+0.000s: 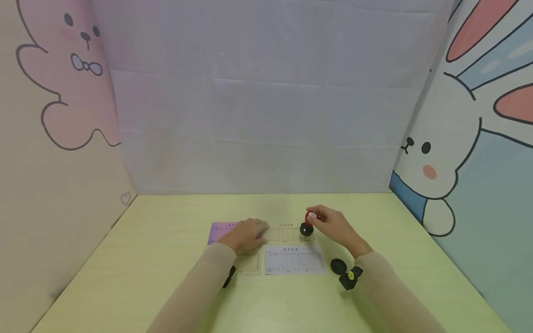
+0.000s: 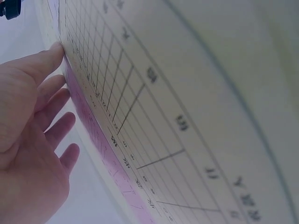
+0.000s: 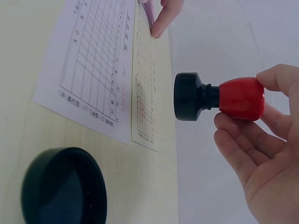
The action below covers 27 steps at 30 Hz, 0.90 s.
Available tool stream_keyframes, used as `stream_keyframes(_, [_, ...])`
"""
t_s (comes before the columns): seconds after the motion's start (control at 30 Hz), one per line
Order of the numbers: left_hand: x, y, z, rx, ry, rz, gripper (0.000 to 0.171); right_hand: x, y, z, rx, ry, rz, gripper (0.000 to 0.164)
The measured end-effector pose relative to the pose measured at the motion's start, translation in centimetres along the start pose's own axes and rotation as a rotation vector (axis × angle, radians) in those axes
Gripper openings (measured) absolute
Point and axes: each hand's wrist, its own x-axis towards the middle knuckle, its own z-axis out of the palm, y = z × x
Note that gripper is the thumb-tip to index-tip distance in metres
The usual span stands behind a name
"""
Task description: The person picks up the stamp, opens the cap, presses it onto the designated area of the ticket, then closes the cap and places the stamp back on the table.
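Pinching the stamp, the right hand held it above the already red-marked cream form; the left hand lay loosely spread; the white form seemed unstamped.

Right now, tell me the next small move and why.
Probably bring the red-handled stamp to the white slip: the right hand holds it raised, the far cream slip seems marked in red, and the white one shows no such mark.

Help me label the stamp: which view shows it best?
Right wrist: the stamp appears large, red handle and black base both clear. Head: small, fingers partly covering it. Left wrist: a dark corner fragment, possibly its base.
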Motion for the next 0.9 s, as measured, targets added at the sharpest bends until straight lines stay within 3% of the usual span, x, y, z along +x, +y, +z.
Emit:
stream_keyframes(0.47, [-0.3,-0.1,-0.2,-0.051,0.017,-0.003,0.054,-0.1,-0.7,-0.5,0.021,0.018,-0.001,0.036])
stream_keyframes(0.9, [-1.2,-1.0,-1.7,-0.087,0.067,0.030,0.053,-0.2,-1.2,-0.4,0.079,0.005,-0.002,0.037])
